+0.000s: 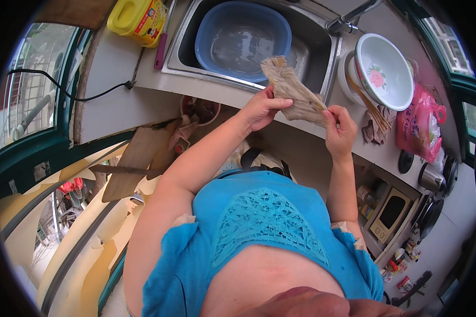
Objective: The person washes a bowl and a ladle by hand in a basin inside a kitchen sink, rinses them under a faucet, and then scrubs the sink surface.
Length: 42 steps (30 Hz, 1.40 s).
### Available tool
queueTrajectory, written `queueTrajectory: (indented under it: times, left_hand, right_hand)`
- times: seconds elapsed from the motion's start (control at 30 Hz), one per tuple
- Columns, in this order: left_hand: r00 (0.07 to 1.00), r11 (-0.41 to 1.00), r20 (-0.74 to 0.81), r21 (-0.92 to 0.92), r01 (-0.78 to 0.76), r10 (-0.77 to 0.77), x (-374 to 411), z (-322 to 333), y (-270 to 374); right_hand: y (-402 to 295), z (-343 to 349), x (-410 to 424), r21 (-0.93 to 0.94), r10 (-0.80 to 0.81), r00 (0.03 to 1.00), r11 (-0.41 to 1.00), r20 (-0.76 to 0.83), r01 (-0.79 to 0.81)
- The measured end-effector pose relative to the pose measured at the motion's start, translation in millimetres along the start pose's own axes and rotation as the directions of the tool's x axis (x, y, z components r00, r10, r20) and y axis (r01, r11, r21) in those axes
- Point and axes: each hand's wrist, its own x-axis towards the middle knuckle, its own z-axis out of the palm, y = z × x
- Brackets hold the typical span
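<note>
A worn beige cloth (295, 93) with yellowish stains is stretched between my two hands, over the sink's front edge. My left hand (266, 107) grips its lower left side, thumb on top. The lower right corner is pinched between thumb and fingers of my right hand (339, 126). Behind the cloth, a blue plastic basin (206, 59) with water in it sits in the stainless steel sink (321, 67). The cloth's upper end overlaps the basin's near rim in view.
The faucet (341, 24) rises at the sink's back right. Right of it are a white enamel bowl (394, 71), wooden chopsticks (367, 103) and a pink plastic bag (414, 126). A yellow tub (137, 20) and a purple-handled utensil (161, 51) lie left of the sink.
</note>
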Motion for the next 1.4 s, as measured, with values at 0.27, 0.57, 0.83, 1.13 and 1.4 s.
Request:
queueTrajectory:
  times: [0.27,0.57,0.83,1.13,1.4]
  left_hand:
    - [0.921,0.962,-0.329,0.099,0.253,-0.208,-19,-56,-11]
    - [0.920,0.903,-0.283,0.254,0.345,-0.272,-67,-83,-4]
    - [0.910,0.891,-0.409,0.387,0.239,-0.067,-107,-128,18]
    - [0.831,0.900,-0.547,0.404,0.162,0.096,-163,-157,53]
    - [0.816,0.708,-0.555,0.641,0.297,0.160,-132,-152,65]
  right_hand:
    - [-36,-42,-10,0.605,0.186,0.981,0.788,-0.057,-0.115]
    - [79,64,-29,-0.575,-0.021,0.872,0.744,0.489,0.341]
    - [20,256,19,-0.103,-0.453,0.752,0.822,0.478,0.560]
    - [-68,385,55,-0.273,-0.307,0.837,0.846,0.454,0.458]
    - [-23,307,38,-0.208,-0.385,0.711,0.777,0.588,0.593]
